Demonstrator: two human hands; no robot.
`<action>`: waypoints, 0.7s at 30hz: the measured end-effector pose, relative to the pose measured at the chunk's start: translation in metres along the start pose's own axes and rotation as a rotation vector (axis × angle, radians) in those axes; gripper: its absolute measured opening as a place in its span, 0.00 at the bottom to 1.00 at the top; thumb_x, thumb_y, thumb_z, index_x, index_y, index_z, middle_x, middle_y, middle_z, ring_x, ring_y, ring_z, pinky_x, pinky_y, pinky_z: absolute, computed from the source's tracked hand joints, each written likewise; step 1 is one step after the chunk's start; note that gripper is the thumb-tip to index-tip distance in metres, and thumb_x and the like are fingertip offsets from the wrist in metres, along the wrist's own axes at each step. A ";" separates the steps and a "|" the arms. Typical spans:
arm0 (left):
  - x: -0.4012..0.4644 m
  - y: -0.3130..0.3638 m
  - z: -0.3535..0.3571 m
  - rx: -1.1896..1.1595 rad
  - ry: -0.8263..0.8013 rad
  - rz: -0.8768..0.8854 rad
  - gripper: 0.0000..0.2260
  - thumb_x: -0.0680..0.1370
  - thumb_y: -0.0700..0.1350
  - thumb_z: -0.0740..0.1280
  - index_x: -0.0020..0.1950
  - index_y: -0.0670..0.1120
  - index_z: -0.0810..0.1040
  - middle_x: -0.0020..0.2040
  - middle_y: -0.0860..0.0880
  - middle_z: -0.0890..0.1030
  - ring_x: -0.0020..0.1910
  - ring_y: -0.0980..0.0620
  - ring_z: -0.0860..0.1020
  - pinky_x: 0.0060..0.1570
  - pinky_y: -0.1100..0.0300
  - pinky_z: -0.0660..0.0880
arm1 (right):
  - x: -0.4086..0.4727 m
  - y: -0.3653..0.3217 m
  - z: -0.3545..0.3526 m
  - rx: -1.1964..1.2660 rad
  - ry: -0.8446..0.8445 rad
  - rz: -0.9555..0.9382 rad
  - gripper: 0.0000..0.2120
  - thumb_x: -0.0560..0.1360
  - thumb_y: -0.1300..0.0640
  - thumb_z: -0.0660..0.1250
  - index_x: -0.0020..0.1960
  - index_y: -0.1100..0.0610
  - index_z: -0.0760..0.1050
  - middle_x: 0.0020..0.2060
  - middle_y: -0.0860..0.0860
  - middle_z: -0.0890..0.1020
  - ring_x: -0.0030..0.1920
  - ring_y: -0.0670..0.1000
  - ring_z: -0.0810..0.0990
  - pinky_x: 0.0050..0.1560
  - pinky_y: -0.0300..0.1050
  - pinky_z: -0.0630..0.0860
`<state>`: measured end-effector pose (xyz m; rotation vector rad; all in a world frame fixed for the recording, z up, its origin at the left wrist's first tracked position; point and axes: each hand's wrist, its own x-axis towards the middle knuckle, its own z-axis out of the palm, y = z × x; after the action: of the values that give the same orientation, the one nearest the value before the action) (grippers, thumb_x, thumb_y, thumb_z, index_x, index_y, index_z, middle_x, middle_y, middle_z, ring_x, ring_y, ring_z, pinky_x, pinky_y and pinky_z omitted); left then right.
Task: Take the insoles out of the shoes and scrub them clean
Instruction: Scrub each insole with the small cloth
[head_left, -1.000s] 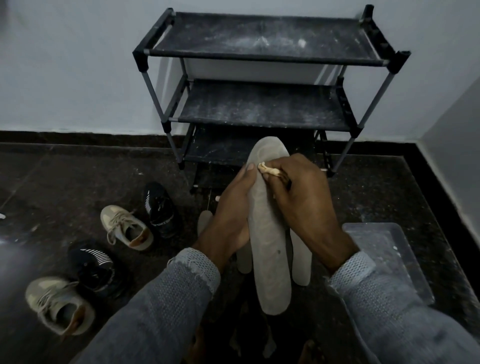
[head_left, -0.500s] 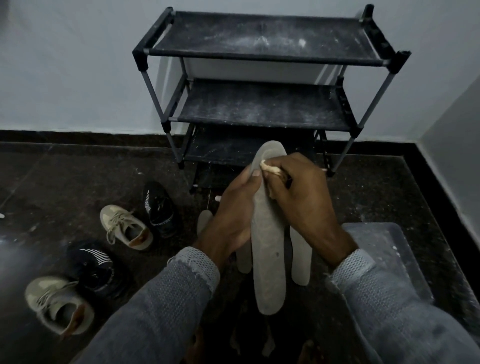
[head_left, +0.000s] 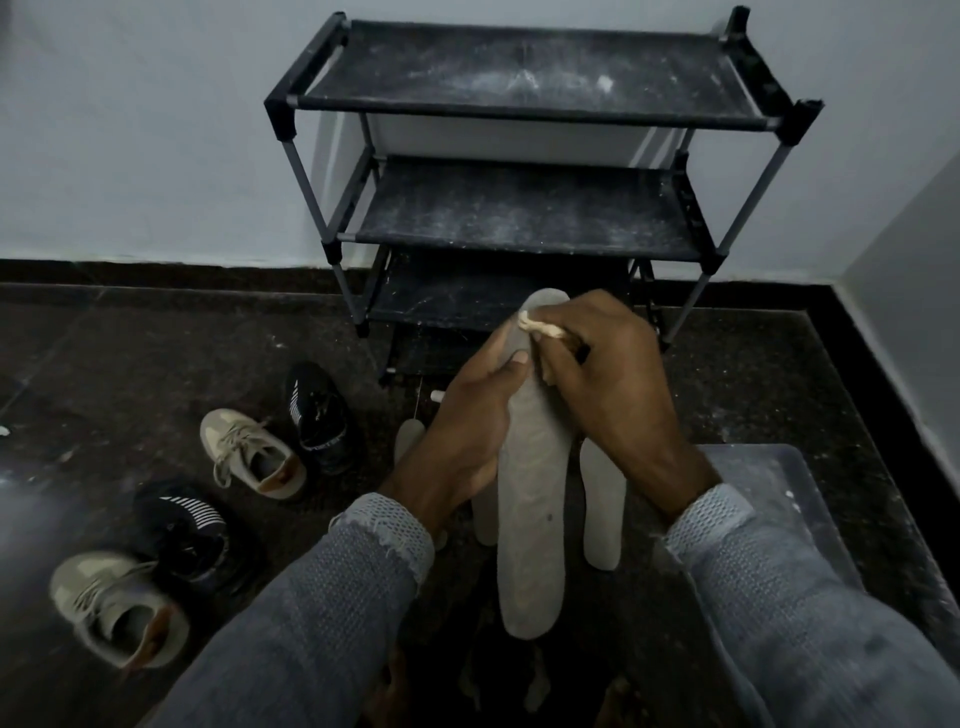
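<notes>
Plainly, from the head view, the grey insole (head_left: 530, 499) is held up off the floor in front of the shoe rack (head_left: 524, 208). The left hand (head_left: 462, 431) curls round its middle edge, thumb on top; the right hand (head_left: 608, 384) pinches a pale brush (head_left: 540, 328) against the toe end. The insole looks light, thin and bendy, likely to flop if held at one end, so a grip at mid-length seems best. Two more insoles (head_left: 601, 499) lie on the floor behind, partly hidden. Four shoes (head_left: 254, 454) sit to the left. The brush handle is buried in the fist, and the clear tray (head_left: 779, 499) at right is dim and hard to read.
</notes>
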<state>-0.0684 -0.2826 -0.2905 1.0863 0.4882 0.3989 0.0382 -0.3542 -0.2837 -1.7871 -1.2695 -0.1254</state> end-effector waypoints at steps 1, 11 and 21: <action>-0.001 0.001 0.000 0.005 -0.010 0.002 0.18 0.83 0.38 0.52 0.72 0.48 0.66 0.66 0.43 0.76 0.62 0.47 0.77 0.60 0.53 0.75 | 0.002 0.004 -0.002 -0.027 0.037 0.033 0.09 0.74 0.65 0.68 0.52 0.59 0.82 0.44 0.52 0.81 0.44 0.46 0.77 0.47 0.31 0.70; 0.002 0.000 -0.004 0.072 -0.018 0.025 0.23 0.80 0.30 0.53 0.73 0.46 0.66 0.67 0.40 0.74 0.66 0.42 0.73 0.64 0.49 0.72 | -0.001 0.000 0.004 0.007 -0.015 -0.045 0.08 0.74 0.65 0.68 0.51 0.59 0.82 0.44 0.53 0.82 0.45 0.46 0.78 0.48 0.36 0.73; 0.002 0.000 -0.004 0.056 -0.036 0.007 0.25 0.78 0.27 0.54 0.72 0.46 0.67 0.65 0.40 0.76 0.61 0.44 0.77 0.57 0.53 0.75 | -0.002 -0.006 0.006 0.024 -0.041 -0.057 0.09 0.75 0.63 0.67 0.53 0.60 0.82 0.45 0.53 0.81 0.46 0.46 0.78 0.49 0.33 0.73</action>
<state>-0.0689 -0.2781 -0.2924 1.1472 0.4660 0.3729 0.0301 -0.3514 -0.2849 -1.7420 -1.3460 -0.1050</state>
